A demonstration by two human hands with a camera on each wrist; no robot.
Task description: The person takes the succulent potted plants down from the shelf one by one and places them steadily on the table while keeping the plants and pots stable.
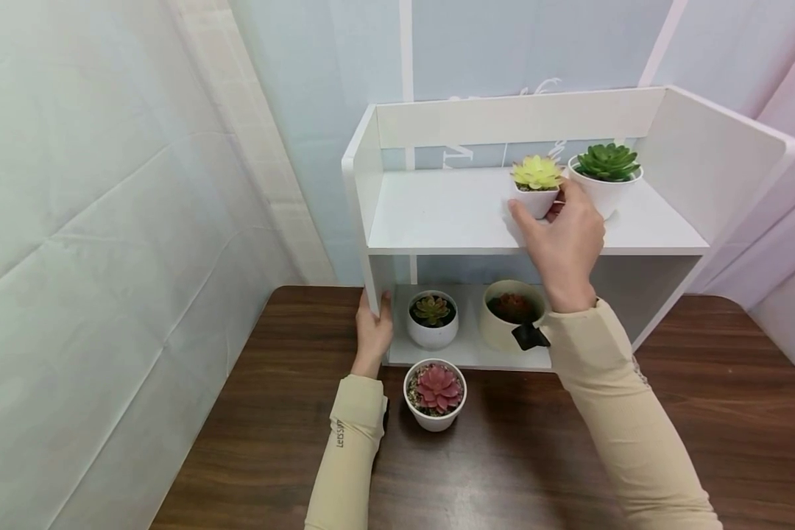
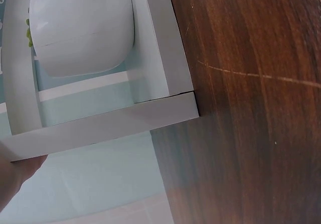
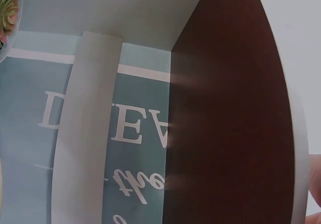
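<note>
My right hand (image 1: pixel 566 235) pinches a small white square pot with a yellow-green succulent (image 1: pixel 536 177), at the upper board of a white shelf unit (image 1: pixel 437 213). Just beside it stands a round white pot with a green succulent (image 1: pixel 607 163), partly hidden by the fingers. Low on the unit's left side, my left hand (image 1: pixel 374 335) grips the side panel (image 1: pixel 369 276), thumb toward the inside. In the left wrist view only a bit of that hand (image 2: pixel 19 176) shows at the panel's edge. The right wrist view catches some fingers (image 3: pixel 315 184) at its right border.
On the lower board sit a white pot with a greenish succulent (image 1: pixel 432 331) and a cream pot with a reddish plant (image 1: pixel 503 331). A white pot with a pink succulent (image 1: pixel 435 401) stands in front, on the dark wooden table (image 1: pixel 258 442). Pale curtain (image 1: pixel 106 221) hangs at left.
</note>
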